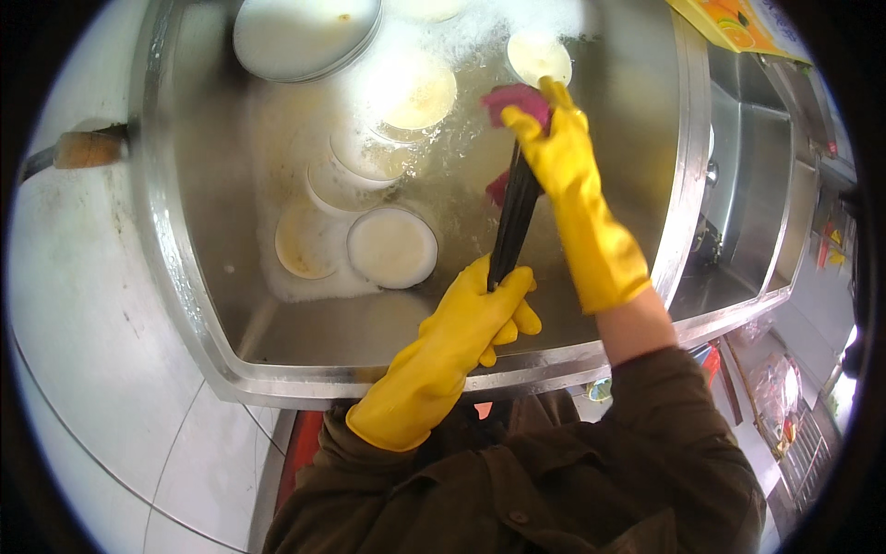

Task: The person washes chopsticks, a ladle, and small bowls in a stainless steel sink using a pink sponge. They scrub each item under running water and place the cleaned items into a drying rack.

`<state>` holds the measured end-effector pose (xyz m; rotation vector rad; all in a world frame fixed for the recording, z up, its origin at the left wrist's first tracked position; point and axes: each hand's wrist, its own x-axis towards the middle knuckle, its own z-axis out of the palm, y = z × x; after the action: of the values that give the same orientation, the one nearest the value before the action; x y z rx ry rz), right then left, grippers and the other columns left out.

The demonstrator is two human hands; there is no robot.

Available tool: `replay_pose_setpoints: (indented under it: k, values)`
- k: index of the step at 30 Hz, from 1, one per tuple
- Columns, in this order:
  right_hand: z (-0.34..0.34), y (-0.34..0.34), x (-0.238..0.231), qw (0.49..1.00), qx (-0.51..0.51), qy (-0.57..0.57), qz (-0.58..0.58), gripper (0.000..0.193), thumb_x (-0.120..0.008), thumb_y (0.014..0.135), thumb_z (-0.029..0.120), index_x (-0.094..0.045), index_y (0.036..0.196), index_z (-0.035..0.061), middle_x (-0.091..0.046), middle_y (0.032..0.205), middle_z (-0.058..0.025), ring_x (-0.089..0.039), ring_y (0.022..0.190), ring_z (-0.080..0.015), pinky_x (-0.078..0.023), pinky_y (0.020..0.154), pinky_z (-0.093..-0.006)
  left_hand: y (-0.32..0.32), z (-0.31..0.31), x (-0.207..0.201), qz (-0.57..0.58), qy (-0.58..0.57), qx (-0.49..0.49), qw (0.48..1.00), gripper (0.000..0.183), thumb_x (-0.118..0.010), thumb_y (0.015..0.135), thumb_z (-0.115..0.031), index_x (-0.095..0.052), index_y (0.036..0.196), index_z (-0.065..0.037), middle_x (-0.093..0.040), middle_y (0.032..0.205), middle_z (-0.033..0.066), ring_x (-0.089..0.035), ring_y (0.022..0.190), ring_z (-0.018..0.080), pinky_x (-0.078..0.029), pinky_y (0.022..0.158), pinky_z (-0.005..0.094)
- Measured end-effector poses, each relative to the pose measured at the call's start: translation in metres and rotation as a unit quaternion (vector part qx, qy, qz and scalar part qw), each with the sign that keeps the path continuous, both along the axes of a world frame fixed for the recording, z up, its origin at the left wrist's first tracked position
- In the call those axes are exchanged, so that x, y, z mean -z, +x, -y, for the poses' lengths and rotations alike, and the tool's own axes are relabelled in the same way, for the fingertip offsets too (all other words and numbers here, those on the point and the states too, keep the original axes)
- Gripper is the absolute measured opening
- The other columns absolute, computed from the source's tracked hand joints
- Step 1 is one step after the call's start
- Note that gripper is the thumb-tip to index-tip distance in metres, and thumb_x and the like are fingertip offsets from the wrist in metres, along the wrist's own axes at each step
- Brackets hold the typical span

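Note:
Both my hands wear yellow rubber gloves. My left hand [484,309] is closed around the lower end of a bundle of black chopsticks [519,208], which slants up over the sink. At the bundle's upper end, my right hand [554,138] grips a magenta scrubbing cloth [515,100] between thumb and fingers. A second dark red piece [498,188] shows beside the sticks; whether it joins the cloth I cannot tell. Beneath, soapy water holds several round dishes, among them a foam-filled bowl [392,247] and a small pale bowl [540,59] beyond my right hand.
The steel sink's rim [185,249] runs around the water. A stack of large plates [307,37] sits at the far left. On the left, a brown block-like object [89,149] lies by the tiled wall. A second steel basin [757,185] and a yellow package [738,26] are at right.

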<state>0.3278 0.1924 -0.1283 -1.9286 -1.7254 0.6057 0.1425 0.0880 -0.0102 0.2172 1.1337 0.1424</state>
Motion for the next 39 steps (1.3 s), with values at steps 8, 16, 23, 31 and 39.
replay_pose_setpoints:
  k: [8,16,23,31,39]
  values:
    - [0.015,0.081,0.102,0.982,0.005,0.080,0.169,0.043,-0.078,0.087,0.044,-0.074,0.103,0.0046,-0.071,0.088,-0.0110,-0.068,0.085,-0.0315,-0.054,0.076,-0.0374,-0.005,-0.001,0.004,0.047,-0.015,-0.077,0.996,0.041,-0.065,0.102,-0.039,-0.065,0.122,-0.004,-0.065,0.077,0.0047,-0.051,0.055,0.0062,-0.043,0.046,0.0217]
    - [0.079,0.030,-0.020,0.805,0.166,-0.317,-0.474,0.050,-0.071,0.095,0.027,-0.063,0.135,-0.0021,-0.064,0.135,-0.0112,-0.060,0.122,-0.0204,-0.048,0.105,-0.0332,0.004,0.003,0.023,0.042,-0.078,-0.164,0.982,0.038,-0.067,0.101,-0.034,-0.062,0.124,-0.003,-0.070,0.090,0.0113,-0.064,0.072,0.0135,-0.060,0.062,0.0327]
    - [0.071,-0.036,-0.107,0.952,-0.220,-0.094,-0.191,0.032,-0.078,0.083,0.022,-0.072,0.101,-0.0034,-0.060,0.142,-0.0254,-0.051,0.139,-0.0400,-0.040,0.115,-0.0429,0.001,0.005,0.026,0.025,0.014,-0.025,0.999,0.042,-0.065,0.097,-0.046,-0.059,0.120,-0.011,-0.070,0.080,0.0074,-0.059,0.056,0.0119,-0.052,0.048,0.0310]
    - [0.047,-0.032,-0.036,0.980,0.010,-0.008,-0.199,0.037,-0.071,0.091,0.038,-0.079,0.096,0.0027,-0.060,0.140,-0.0263,-0.050,0.138,-0.0415,-0.040,0.116,-0.0408,-0.003,-0.002,-0.003,0.014,0.022,-0.014,1.000,0.043,-0.067,0.096,-0.047,-0.066,0.113,-0.008,-0.065,0.071,0.0062,-0.045,0.050,0.0070,-0.031,0.041,0.0219]
    - [0.003,0.057,0.049,0.987,0.121,0.052,0.093,0.042,-0.073,0.094,0.037,-0.069,0.100,-0.0049,-0.071,0.105,-0.0268,-0.065,0.103,-0.0469,-0.051,0.087,-0.0495,-0.006,-0.003,-0.001,0.039,-0.003,0.026,0.999,0.041,-0.067,0.095,-0.044,-0.067,0.112,-0.007,-0.065,0.073,0.0075,-0.047,0.053,0.0083,-0.031,0.045,0.0236]
